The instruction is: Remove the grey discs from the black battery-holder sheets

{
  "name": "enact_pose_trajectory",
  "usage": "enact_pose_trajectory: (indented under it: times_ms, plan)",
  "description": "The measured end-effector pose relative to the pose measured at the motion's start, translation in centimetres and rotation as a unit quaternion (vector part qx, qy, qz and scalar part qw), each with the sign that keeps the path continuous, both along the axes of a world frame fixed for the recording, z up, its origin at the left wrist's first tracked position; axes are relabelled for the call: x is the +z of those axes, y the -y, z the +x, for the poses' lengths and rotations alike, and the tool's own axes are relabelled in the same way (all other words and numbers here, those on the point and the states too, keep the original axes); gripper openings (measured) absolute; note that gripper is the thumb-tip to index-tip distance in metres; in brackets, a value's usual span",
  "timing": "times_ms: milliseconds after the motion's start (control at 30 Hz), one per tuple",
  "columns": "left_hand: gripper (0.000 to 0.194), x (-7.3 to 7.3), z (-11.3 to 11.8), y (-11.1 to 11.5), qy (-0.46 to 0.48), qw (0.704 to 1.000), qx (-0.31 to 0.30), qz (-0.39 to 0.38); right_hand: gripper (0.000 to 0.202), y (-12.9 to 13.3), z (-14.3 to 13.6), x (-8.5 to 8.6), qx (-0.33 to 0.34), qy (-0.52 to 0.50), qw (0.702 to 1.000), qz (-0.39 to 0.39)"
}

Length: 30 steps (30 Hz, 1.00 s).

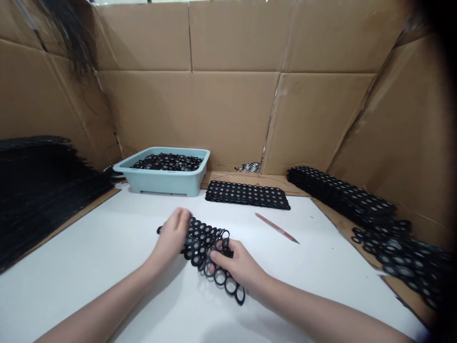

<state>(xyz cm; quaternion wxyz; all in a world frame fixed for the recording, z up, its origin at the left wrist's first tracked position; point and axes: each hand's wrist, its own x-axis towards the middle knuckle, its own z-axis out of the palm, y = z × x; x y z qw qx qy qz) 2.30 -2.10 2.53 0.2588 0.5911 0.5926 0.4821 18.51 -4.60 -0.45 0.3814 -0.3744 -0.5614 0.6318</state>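
Observation:
A flexible black sheet of joined rings (198, 238) stretches between my two hands, low over the white tabletop. Some rings look filled with a pale translucent disc, while larger ones along the lower right edge look hollow. My left hand (174, 233) is closed on the sheet's left end, its fingertips partly hidden and a little blurred. On the right part, my right hand (240, 263) pinches the sheet between thumb and fingers, with some fingers behind the rings. The sheet is bunched and bent near my right hand.
Beyond my hands stand a light blue tub (166, 178) full of black ringed pieces and a flat perforated black stack (246, 194). A red pencil-like stick (276, 227) lies on the table (278, 276). Black piles flank both sides; cardboard walls (235, 105) enclose the back.

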Motion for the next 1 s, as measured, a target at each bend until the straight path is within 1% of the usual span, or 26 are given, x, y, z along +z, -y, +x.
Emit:
enact_pose_trajectory:
  times_ms: [33, 100, 167, 267, 333, 433, 533, 633, 733, 800, 867, 933, 967, 1000]
  plan:
    - [0.026, -0.2, 0.3, 0.2, -0.057, 0.998, -0.038, -0.008, 0.018, 0.0, 0.0, -0.1, -0.004, -0.003, 1.000, 0.009]
    - [0.024, -0.7, 1.0, 0.9, -0.143, 0.981, -0.124, -0.039, 0.017, -0.1, -0.1, -0.3, -0.029, 0.007, 0.999, 0.025]
    - [0.024, -1.0, 1.7, 1.7, -0.172, 0.968, -0.172, -0.060, 0.017, -0.1, -0.1, -0.5, -0.051, 0.024, 0.998, 0.036]
    - [0.027, -1.0, 2.2, 2.5, -0.165, 0.964, -0.195, -0.066, 0.017, -0.2, -0.1, -0.6, -0.049, 0.035, 0.997, 0.040]
    - [0.024, -0.8, 2.2, 2.8, -0.165, 0.962, -0.206, -0.070, 0.017, -0.1, -0.1, -0.4, -0.048, 0.031, 0.997, 0.044]
    - [0.020, -0.5, 2.3, 2.8, -0.170, 0.958, -0.220, -0.078, 0.017, 0.1, -0.1, -0.2, -0.044, 0.014, 0.997, 0.058]
    - [0.021, -0.3, 2.2, 2.6, -0.150, 0.956, -0.231, -0.099, 0.014, 0.2, -0.1, -0.1, -0.016, -0.010, 0.999, 0.038]
    - [0.026, -0.1, 1.8, 2.1, -0.146, 0.958, -0.224, -0.107, 0.012, 0.2, -0.2, -0.1, 0.014, -0.018, 1.000, 0.013]
    - [0.030, 0.0, 1.1, 1.3, -0.143, 0.964, -0.211, -0.079, 0.010, 0.1, -0.4, -0.1, 0.020, -0.013, 1.000, 0.013]
    - [0.030, 0.0, 0.5, 0.6, -0.109, 0.971, -0.200, -0.073, 0.011, 0.0, -0.4, -0.1, 0.016, -0.003, 1.000, 0.011]
    - [0.031, 0.0, -0.2, -0.2, -0.028, 0.985, -0.149, -0.082, 0.011, 0.1, -0.3, 0.0, 0.008, 0.003, 1.000, 0.009]
    - [0.033, -0.1, -0.8, -0.9, 0.055, 0.993, -0.068, -0.084, 0.011, 0.2, -0.2, 0.0, 0.004, 0.006, 1.000, 0.008]
    - [0.033, -0.1, -1.0, -1.1, 0.069, 0.994, -0.032, -0.078, 0.011, 0.3, -0.1, 0.0, 0.004, 0.008, 1.000, 0.005]
    - [0.032, -0.2, -1.0, -1.2, 0.060, 0.996, -0.013, -0.065, 0.011, 0.3, -0.1, 0.0, 0.002, 0.009, 1.000, 0.001]
